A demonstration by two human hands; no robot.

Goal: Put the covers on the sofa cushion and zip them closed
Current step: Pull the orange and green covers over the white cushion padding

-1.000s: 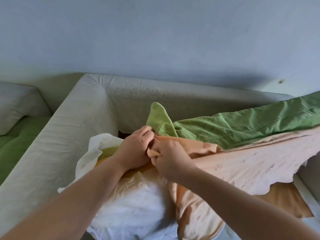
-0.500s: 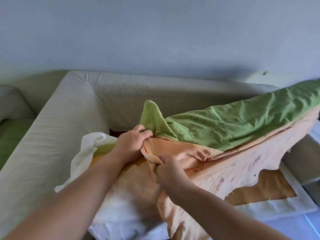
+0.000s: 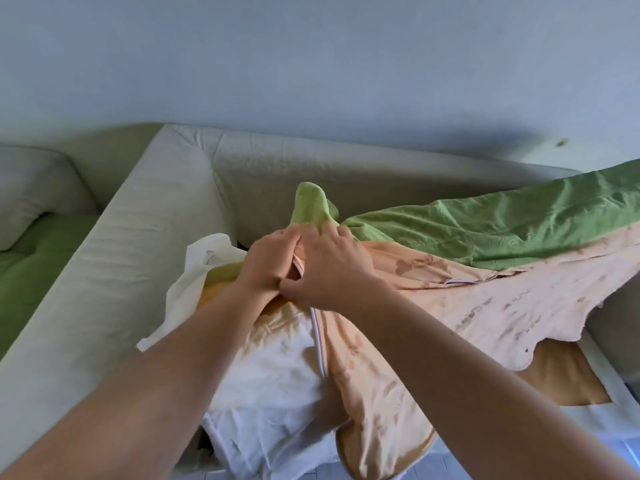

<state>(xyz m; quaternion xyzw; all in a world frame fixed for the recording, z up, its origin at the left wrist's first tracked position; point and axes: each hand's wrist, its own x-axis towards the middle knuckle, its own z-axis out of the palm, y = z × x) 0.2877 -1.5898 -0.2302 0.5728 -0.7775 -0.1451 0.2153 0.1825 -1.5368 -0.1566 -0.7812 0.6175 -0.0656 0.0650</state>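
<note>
Green cover (image 3: 450, 296) showing stained peach lining, half over white cushion (image 3: 270, 368), zip (image 3: 318, 344) open, left hand (image 3: 266, 261) and right hand (image 3: 329, 275) both gripping its corner

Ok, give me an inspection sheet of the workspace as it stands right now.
Surface: grey sofa, with the cushion resting on it beside the arm.
Job's things: white cushion partly inside the cover, which shows peach inside and green outside. The zipper is open, and its white edge runs down from the hands.
Clutter: cream cloth lying loose beside the left forearm.
Grip: left hand and right hand meet at the cover's corner, both holding its fabric near the zipper's top end.
Cables: nothing seen.
Surroundings: plain wall behind the sofa; green seat pad at far left.
</note>
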